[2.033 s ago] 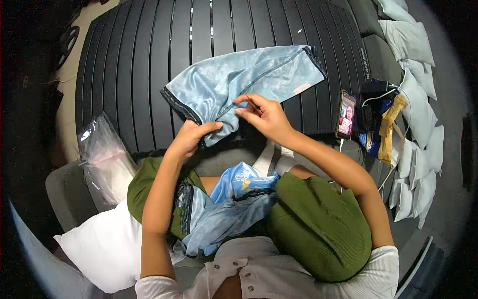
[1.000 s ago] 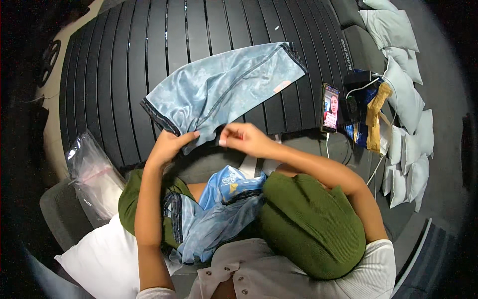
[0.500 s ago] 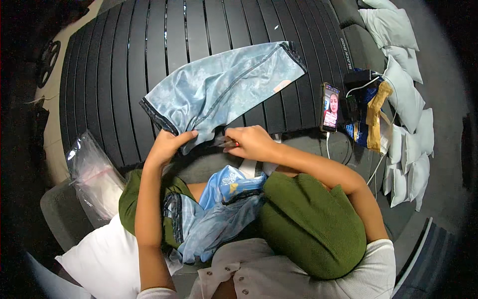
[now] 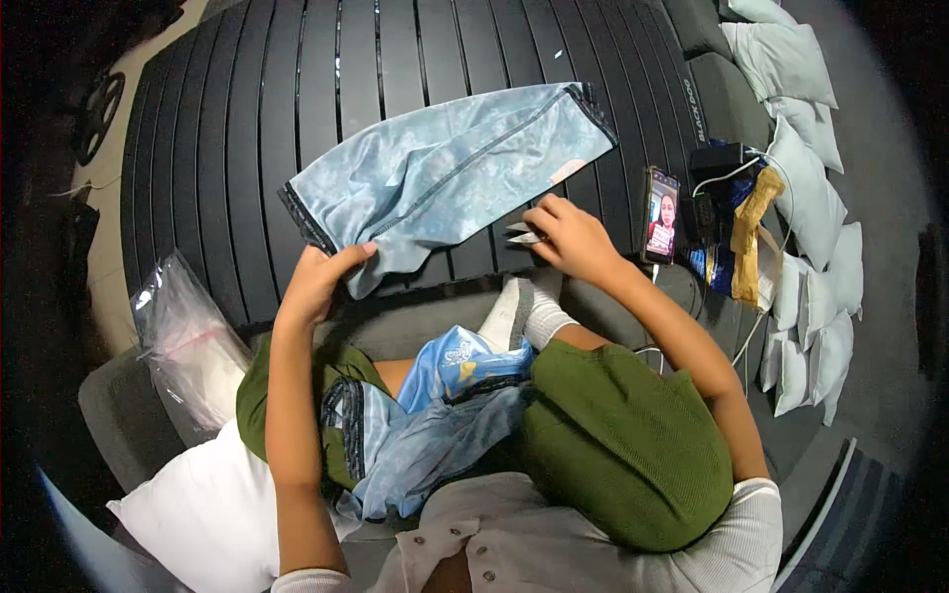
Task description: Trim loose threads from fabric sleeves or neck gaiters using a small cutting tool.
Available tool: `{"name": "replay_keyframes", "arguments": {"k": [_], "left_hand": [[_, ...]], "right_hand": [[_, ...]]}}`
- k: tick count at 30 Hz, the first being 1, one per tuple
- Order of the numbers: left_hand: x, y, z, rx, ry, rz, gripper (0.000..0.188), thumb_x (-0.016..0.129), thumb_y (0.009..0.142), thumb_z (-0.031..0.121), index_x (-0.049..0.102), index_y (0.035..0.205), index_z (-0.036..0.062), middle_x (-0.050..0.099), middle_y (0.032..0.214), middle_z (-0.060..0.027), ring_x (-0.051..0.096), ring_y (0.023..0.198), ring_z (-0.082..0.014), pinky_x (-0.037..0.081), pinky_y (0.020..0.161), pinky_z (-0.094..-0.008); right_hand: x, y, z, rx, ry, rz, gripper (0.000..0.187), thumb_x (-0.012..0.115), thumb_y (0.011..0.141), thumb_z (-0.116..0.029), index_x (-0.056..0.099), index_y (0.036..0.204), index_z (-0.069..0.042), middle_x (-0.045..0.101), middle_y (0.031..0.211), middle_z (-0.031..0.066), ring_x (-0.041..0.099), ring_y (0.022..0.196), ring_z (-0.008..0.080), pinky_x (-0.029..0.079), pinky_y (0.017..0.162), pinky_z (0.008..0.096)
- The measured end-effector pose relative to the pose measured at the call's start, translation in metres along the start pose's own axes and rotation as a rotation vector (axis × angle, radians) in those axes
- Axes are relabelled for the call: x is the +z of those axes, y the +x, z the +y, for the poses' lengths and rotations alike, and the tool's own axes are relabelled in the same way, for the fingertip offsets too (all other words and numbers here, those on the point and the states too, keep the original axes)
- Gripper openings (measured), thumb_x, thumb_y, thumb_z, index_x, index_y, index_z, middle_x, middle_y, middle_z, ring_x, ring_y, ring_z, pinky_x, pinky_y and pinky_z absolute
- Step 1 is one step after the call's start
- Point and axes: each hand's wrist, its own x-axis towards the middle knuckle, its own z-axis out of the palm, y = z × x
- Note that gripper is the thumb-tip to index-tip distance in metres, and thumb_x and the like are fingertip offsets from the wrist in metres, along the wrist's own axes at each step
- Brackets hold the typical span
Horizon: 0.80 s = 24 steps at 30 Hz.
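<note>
A light blue, mottled garment (image 4: 445,178) lies across the dark slatted table, with black bands at its ends and a dark seam along it. My left hand (image 4: 321,282) pinches its near left corner between thumb and fingers. To the right of the cloth, apart from it, my right hand (image 4: 573,237) grips a pair of thread snips (image 4: 524,234). Their two pointed blades stand apart and point left; the handle is hidden in my palm. In my lap rests another bunched blue garment (image 4: 435,435) with black trim.
A lit phone (image 4: 660,217) stands at the table's right edge, with white cables beside it. Next to it is a blue and gold packet (image 4: 746,247). Grey-white pillows (image 4: 806,188) line the right. At left are a clear plastic bag (image 4: 188,346) and a white cushion (image 4: 213,504).
My right hand has moved right and up, away from the garment's near edge, carrying the snips. The snips' blades now show clearly. My left hand keeps its pinch on the cloth.
</note>
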Motion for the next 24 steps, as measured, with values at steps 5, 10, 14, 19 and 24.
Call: {"name": "replay_keyframes", "arguments": {"k": [5,10,14,19,24], "left_hand": [[-0.002,0.000,0.001,0.042,-0.018,0.050,0.049,0.065,0.071,0.010,0.047,0.115,-0.0037,0.054,0.110,-0.0062,0.050,0.099,-0.0157,0.036,0.088,-0.0264],[-0.010,0.001,0.001,0.047,-0.030,-0.012,0.052,0.065,0.072,0.012,0.045,0.118,-0.0030,0.053,0.113,-0.0067,0.049,0.102,-0.0162,0.035,0.090,-0.0266],[-0.011,0.000,0.001,0.044,-0.030,-0.032,0.057,0.067,0.070,0.011,0.043,0.120,-0.0032,0.051,0.115,-0.0069,0.048,0.104,-0.0165,0.034,0.092,-0.0268],[-0.023,-0.006,0.006,0.019,0.091,-0.110,0.063,0.071,0.065,0.007,0.042,0.120,-0.0036,0.050,0.116,-0.0068,0.046,0.107,-0.0158,0.032,0.094,-0.0274],[-0.032,-0.004,0.017,0.011,0.152,-0.141,0.065,0.073,0.063,0.006,0.042,0.119,-0.0040,0.050,0.114,-0.0060,0.046,0.106,-0.0149,0.032,0.094,-0.0270]], "right_hand": [[-0.010,-0.006,0.015,0.016,0.062,-0.023,0.032,0.065,0.068,-0.009,0.053,0.098,-0.006,0.048,0.090,0.0098,0.054,0.080,0.0276,0.045,0.067,0.0349],[-0.014,-0.014,0.025,-0.012,-0.005,-0.032,0.036,0.069,0.065,-0.009,0.054,0.097,-0.006,0.048,0.090,0.0099,0.051,0.085,0.0288,0.043,0.073,0.0360],[-0.020,-0.015,0.021,0.020,0.040,-0.084,0.037,0.070,0.065,-0.013,0.054,0.098,-0.007,0.048,0.090,0.0103,0.049,0.089,0.0292,0.041,0.078,0.0370],[-0.030,-0.005,0.041,0.042,0.145,0.148,0.042,0.070,0.069,-0.022,0.052,0.102,-0.003,0.050,0.101,0.0136,0.049,0.097,0.0292,0.038,0.086,0.0335],[-0.045,0.031,0.100,0.285,0.147,0.443,0.042,0.065,0.075,-0.025,0.051,0.107,-0.001,0.051,0.104,0.0113,0.050,0.097,0.0215,0.039,0.085,0.0303]]}}
